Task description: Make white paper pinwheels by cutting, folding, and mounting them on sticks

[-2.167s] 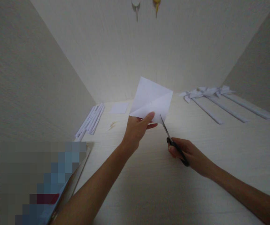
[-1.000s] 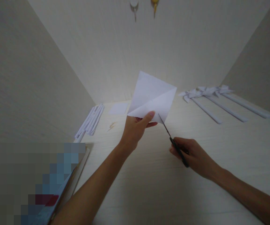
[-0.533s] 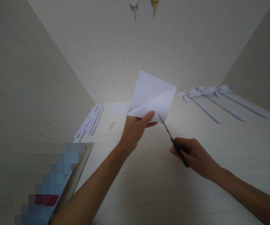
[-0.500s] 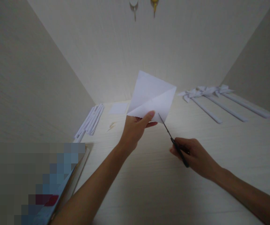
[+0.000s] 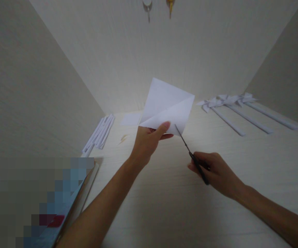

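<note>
My left hand pinches the lower edge of a white square sheet of paper, held up above the table with a diagonal crease across it. My right hand grips black-handled scissors. The blades are together and their tip touches the paper's lower corner, just right of my left thumb.
Several rolled white paper sticks lie at the left by the wall. A small white paper square and some pale pins lie beyond. Three white paper pinwheels on sticks lie at the right. A book's edge sits near left.
The paper has risen slightly and tilted since the earliest frame. The scissor blades, a little apart then, have closed at the paper's corner. In the last half second almost nothing moves.
</note>
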A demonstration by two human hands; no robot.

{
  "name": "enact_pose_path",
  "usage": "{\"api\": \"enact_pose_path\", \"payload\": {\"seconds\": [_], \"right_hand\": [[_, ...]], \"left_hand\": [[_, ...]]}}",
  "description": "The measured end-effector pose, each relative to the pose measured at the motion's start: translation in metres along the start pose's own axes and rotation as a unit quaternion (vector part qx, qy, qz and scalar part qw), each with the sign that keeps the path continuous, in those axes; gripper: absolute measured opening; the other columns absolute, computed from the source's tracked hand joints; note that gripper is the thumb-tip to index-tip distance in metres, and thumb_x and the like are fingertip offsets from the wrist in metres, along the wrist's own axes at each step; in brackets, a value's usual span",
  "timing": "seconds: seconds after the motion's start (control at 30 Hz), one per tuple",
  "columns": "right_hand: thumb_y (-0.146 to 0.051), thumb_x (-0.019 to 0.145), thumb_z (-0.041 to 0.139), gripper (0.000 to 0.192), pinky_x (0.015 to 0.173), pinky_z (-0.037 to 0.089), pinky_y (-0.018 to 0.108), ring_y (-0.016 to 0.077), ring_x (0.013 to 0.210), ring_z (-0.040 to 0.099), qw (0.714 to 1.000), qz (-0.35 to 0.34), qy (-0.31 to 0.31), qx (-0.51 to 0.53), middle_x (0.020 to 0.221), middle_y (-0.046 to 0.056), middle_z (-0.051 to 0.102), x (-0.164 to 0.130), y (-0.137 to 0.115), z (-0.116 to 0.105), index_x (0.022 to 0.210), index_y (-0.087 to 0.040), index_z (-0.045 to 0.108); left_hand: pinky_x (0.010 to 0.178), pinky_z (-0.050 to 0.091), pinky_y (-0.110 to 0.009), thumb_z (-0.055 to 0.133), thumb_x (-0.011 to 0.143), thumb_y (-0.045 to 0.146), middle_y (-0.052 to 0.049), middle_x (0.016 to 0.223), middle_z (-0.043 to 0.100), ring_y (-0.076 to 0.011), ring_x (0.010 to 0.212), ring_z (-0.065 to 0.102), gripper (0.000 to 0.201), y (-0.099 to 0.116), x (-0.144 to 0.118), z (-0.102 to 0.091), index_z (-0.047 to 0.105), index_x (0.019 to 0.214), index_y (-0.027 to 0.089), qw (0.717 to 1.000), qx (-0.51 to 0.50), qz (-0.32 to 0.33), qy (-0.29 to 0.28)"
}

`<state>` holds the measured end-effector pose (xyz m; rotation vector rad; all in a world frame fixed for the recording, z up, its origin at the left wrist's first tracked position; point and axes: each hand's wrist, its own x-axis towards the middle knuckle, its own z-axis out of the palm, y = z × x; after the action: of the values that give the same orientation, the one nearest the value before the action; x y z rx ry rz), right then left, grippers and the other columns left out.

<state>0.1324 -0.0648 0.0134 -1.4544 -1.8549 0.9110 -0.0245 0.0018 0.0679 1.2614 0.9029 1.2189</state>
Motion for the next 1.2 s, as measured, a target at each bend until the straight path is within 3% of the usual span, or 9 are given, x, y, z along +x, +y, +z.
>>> {"api": "enact_pose_path", "payload": {"seconds": [0.37, 1.2], "right_hand": [[-0.045, 0.074, 0.044, 0.036, 0.040, 0.024, 0.021, 0.0071, 0.043, 0.030, 1.000, -0.006, 0.004, -0.008, 0.045, -0.005, 0.034, 0.0006, 0.0008, -0.0011, 0.052, -0.017, 0.038], [-0.042, 0.073, 0.045, 0.035, 0.040, 0.023, 0.021, 0.0071, 0.043, 0.029, 1.000, -0.011, 0.000, 0.012, 0.045, -0.005, 0.033, -0.0007, -0.0019, -0.0029, 0.051, -0.019, 0.032]], "left_hand": [[0.061, 0.054, -0.025, 0.060, 0.063, 0.022, -0.002, 0.084, 0.064, -0.0139, 0.072, 0.061, 0.029, 0.0018, -0.0002, 0.0007, 0.059, 0.091, 0.015, 1.000, 0.016, -0.010, 0.015], [0.060, 0.054, -0.025, 0.061, 0.062, 0.021, 0.001, 0.081, 0.065, -0.0134, 0.071, 0.061, 0.031, 0.0024, -0.0054, 0.0046, 0.059, 0.093, 0.020, 0.999, 0.013, -0.027, -0.013]]}}
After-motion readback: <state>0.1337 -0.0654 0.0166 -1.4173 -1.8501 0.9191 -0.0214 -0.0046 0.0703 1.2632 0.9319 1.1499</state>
